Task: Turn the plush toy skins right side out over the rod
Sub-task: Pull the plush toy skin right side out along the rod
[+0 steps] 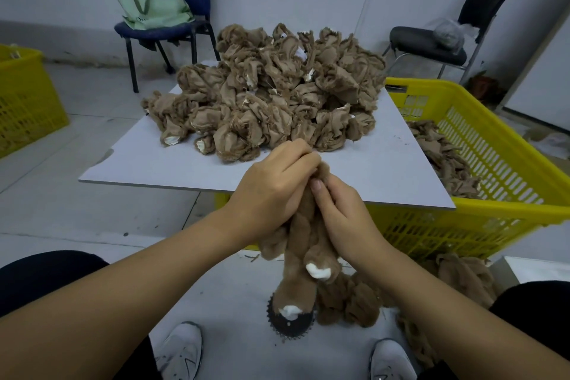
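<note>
A brown furry plush skin (303,259) with white paw tips hangs upright in front of me, its fur side out. The rod is hidden inside it; only a black toothed base disc (290,322) shows on the floor below. My left hand (274,191) grips the top of the skin from the left. My right hand (342,216) pinches the skin from the right, thumb near the top. A big pile of inside-out tan skins (268,92) lies on the grey board (154,160) beyond my hands.
A yellow crate (493,182) holding more skins stands at the right under the board. Brown furry skins (348,299) lie on the floor by the disc. Another yellow crate (24,102) is far left. Two chairs (172,9) (447,34) stand by the wall.
</note>
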`<state>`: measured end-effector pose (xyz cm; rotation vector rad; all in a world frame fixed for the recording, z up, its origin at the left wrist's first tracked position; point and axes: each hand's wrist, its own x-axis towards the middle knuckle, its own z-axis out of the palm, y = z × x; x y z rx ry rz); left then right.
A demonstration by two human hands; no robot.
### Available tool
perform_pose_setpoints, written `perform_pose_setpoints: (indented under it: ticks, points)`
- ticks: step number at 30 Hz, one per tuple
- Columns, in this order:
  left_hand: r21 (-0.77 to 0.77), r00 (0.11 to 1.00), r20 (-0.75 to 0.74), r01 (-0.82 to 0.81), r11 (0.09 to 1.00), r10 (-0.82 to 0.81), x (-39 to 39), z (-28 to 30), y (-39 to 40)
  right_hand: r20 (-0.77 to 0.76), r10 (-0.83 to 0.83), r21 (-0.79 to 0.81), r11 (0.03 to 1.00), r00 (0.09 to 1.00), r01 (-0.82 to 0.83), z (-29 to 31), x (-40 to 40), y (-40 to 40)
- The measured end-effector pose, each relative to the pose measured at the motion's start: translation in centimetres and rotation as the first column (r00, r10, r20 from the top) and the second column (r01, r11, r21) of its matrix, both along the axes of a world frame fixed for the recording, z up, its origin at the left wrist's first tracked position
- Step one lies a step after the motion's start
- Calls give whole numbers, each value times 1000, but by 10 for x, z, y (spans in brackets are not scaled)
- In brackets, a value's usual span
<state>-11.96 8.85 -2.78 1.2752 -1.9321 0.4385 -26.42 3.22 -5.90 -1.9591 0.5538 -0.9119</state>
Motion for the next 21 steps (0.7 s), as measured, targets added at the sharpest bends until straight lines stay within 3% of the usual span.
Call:
perform_pose_setpoints:
  ticks: [6,9,10,12,14,15,18,21]
  points:
    - [-98,999,4,-47,994,47,-8,-19,4,-91,-49,-151,988,995,35,-12,0,2]
    - [-113,995,102,-7,994,19,-13,-30,7,-131,-41,-139,990,991,23,-14,-5,-2]
    - [-87,997,73,-3,996,10,-14,-31,7,-146,-35,-129,992,989,16,-14,-6,-3]
    - [-26,989,-150,-4,1000,0,-10,-28,7,-160,-22,-110,994,987,4,-12,-5,-4]
    - [19,925,-379,-8,1000,15,-5,-21,6,-141,-14,-92,996,990,1,-11,-3,-2]
    - [51,905,-426,-5,999,27,-3,-17,5,-131,-14,-90,996,991,2,-10,-2,-1]
    - [186,923,-386,69,980,8,0,-10,2,-113,-18,-115,993,993,5,-10,-1,-1]
    - [159,939,-344,66,985,-7,0,-4,3,-83,-34,-141,990,996,22,-10,1,1]
